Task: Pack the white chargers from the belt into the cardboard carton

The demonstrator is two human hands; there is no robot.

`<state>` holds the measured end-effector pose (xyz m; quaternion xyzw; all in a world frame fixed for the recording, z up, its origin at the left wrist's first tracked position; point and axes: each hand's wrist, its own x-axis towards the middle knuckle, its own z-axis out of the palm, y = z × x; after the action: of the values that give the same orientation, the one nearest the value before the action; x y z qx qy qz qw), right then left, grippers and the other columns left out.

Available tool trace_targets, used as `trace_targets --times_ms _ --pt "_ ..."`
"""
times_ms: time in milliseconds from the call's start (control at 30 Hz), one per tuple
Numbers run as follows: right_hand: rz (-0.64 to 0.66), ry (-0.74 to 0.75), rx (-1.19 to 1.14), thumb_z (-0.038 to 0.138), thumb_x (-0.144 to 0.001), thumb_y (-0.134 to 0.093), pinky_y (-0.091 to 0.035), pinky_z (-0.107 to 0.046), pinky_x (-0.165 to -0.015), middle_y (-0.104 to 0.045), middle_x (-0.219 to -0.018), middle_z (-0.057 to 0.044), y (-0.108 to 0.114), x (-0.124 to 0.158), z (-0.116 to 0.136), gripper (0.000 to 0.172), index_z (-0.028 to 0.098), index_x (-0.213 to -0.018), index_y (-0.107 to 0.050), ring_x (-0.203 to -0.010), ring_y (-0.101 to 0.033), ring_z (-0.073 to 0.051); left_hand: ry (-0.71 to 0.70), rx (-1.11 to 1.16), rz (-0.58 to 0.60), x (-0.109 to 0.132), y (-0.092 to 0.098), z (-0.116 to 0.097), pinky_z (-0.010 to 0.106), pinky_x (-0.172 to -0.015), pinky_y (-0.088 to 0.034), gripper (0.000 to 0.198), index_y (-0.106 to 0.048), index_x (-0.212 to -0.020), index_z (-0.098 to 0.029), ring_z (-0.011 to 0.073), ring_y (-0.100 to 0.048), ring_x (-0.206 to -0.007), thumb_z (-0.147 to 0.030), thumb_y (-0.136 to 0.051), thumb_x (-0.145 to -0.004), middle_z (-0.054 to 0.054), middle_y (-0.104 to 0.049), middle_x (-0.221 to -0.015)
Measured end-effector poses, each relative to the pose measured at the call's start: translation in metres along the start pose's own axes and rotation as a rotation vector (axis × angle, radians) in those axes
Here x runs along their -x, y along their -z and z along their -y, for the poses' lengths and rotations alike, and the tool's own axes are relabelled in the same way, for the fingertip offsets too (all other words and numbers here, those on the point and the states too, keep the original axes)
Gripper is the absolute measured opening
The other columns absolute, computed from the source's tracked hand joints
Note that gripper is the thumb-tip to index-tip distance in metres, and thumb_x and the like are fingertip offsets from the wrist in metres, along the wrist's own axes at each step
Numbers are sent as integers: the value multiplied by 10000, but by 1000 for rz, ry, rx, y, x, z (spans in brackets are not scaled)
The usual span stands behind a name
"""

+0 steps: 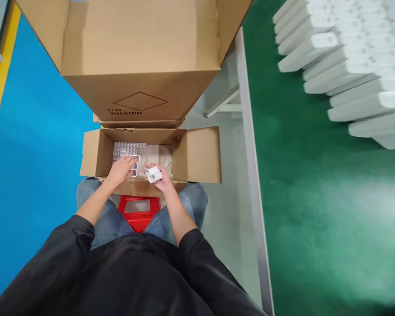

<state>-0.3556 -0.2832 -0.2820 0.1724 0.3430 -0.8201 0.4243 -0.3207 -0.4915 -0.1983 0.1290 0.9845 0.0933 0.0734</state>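
Currently, our right grip (pixel 163 179) curled around white pieces (pixel 154 175), our left grip (pixel 121 169) down on packed rows (pixel 127 145) extending beyond it, we can't tell if pinching, open carton (pixel 181 156) beneath both.

Belongs to a factory or packing workshop. Told by the open carton (pixel 204 156) beneath the grip of the right hand (pixel 165 182) on white plastic parts (pixel 154 174), packed left of that grip with tidy rows of small matching pieces (pixel 130 145). Confirmed by a larger carton (pixel 141 83) beyond the grip, printed "C/NO." and "MADE IN CHINA". Floored in blue (pixel 36 175) well left of the grip, with a yellow stripe (pixel 6 66) farther out. Fitted right of the grip with a long green worktop (pixel 303 228), loaded with ranks of near-identical white units (pixel 322 41), perhaps casings, too blurred to tell.
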Motion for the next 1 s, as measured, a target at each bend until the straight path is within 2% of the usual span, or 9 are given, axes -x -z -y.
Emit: trace_targets --times_ms 100,200,367,500,633,767,900,1000 --pt "-99 11 61 386 -701 -641 -609 -396 -662 -675 -1039 -58 24 -30 19 302 232 -926 -511 -971 -678 -265 10 -10 127 -21 -46 38 375 -811 -432 395 -623 -1189 -147 285 -541 -1027 -114 -587 -797 130 -664 -1129" --pt "-164 32 162 384 -677 -696 -601 -390 -658 -656 -985 -35 46 -50 36 302 234 -904 -566 -924 -663 -249 -86 -25 273 -57 -108 66 383 -840 -392 363 -637 -1167 -139 279 -538 -1060 -70 -535 -826 151 -671 -1102" --pt "-243 7 516 396 -711 -700 -509 -283 -581 -627 -784 -2 78 -55 53 241 237 -886 -656 -666 -581 -168 -209 3 434 -129 -218 95 354 -869 -363 296 -668 -1084 -158 236 -551 -1077 -44 -487 -879 131 -698 -1031" --pt "-250 -16 674 405 -773 -660 -433 -240 -597 -613 -757 15 87 -56 66 241 230 -940 -663 -653 -550 -142 -223 -5 509 -175 -282 115 376 -880 -372 304 -671 -1056 -162 248 -559 -1074 -19 -476 -870 139 -696 -1028" --pt "-191 -45 680 418 -823 -624 -421 -238 -634 -615 -816 3 85 -61 75 264 210 -984 -643 -698 -553 -139 -235 -31 542 -212 -327 128 418 -904 -379 324 -666 -1063 -171 276 -563 -1086 -22 -437 -889 147 -685 -1061" --pt "-218 -5 681 387 -853 -595 -432 -246 -681 -624 -877 -14 85 -64 78 229 208 -988 -645 -757 -570 -144 -241 -58 560 -232 -359 143 440 -930 -366 326 -656 -1085 -182 300 -551 -1119 -40 -429 -899 158 -672 -1094" --pt "-182 7 718 371 -868 -592 -431 -246 -683 -634 -916 -22 86 -65 77 213 207 -990 -653 -767 -575 -141 -250 -74 583 -236 -376 157 448 -955 -331 368 -624 -1145 -150 292 -523 -1139 -31 -368 -909 177 -639 -1189" --pt "-179 -7 751 377 -880 -582 -423 -241 -655 -632 -920 -22 84 -66 76 222 209 -1005 -655 -739 -564 -132 -272 -51 605 -237 -383 155 424 -974 -317 332 -623 -1134 -142 258 -512 -1130 -54 -376 -930 155 -641 -1192"
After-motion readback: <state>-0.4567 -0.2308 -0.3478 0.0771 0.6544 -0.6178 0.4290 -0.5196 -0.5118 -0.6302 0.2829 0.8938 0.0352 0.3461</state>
